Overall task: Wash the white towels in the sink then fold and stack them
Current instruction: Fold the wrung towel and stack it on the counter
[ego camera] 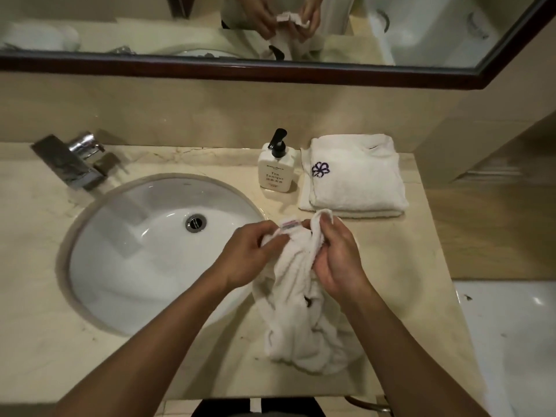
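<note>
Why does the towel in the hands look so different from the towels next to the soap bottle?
The towel in the hands is crumpled and bunched, while the folded towels lie flat and neat in a stack. The left hand and right hand grip the crumpled one; nothing touches the folded ones. A purple flower mark shows on the folded stack; on the held towel only a small label shows. Both are white and fluffy.
</note>
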Motion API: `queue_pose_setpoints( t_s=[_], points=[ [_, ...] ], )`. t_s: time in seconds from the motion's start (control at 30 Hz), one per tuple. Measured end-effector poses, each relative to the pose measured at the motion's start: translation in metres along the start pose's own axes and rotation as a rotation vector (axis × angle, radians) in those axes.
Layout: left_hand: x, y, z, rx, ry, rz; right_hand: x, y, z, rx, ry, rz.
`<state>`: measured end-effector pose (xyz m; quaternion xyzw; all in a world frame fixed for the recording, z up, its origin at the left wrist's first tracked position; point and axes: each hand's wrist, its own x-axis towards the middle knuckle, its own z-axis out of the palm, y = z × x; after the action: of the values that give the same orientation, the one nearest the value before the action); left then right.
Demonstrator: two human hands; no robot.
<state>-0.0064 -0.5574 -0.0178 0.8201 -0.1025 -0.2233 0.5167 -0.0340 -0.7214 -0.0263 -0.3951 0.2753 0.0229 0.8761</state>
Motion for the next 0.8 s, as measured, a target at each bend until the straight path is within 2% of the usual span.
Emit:
queue_pose_setpoints(
  t_s=[0.07, 0.17, 0.23, 0.3, 0.37, 0.47, 0.53, 0.6, 0.7, 0.8],
  points=[
    [-0.007, 0.006, -0.004, 0.020, 0.075, 0.010, -0.001, 0.000, -0.007, -0.216, 0.019, -0.078],
    [-0.024, 0.014, -0.012, -0.182, 0.145, -0.038, -0.001, 0.008, -0.023, -0.680, -0.047, -0.045],
    [-0.031, 0.013, -0.018, -0.210, 0.113, -0.041, 0.003, 0.020, -0.039, -0.989, -0.101, -0.076],
    [-0.036, 0.003, -0.019, -0.153, 0.026, -0.027, 0.014, 0.029, -0.054, -1.241, -0.041, -0.251],
    [-0.041, -0.004, -0.019, -0.143, 0.009, -0.042, 0.025, 0.026, -0.066, -1.516, 0.064, -0.366],
    [-0.043, -0.010, -0.020, -0.157, 0.041, -0.018, 0.041, 0.017, -0.084, -1.902, 0.091, -0.308],
    [-0.044, -0.011, -0.022, -0.190, 0.074, 0.027, 0.044, 0.014, -0.093, -1.934, 0.038, -0.263],
    [-0.043, -0.010, -0.022, -0.242, 0.055, 0.087, 0.047, 0.011, -0.099, -1.860, -0.031, -0.219],
    [-0.038, -0.008, -0.012, -0.385, -0.040, 0.115, 0.049, 0.002, -0.096, -1.551, 0.010, -0.148],
    [-0.033, -0.005, -0.002, -0.715, -0.100, 0.036, 0.042, -0.003, -0.090, -1.267, 0.062, -0.064]
  ],
)
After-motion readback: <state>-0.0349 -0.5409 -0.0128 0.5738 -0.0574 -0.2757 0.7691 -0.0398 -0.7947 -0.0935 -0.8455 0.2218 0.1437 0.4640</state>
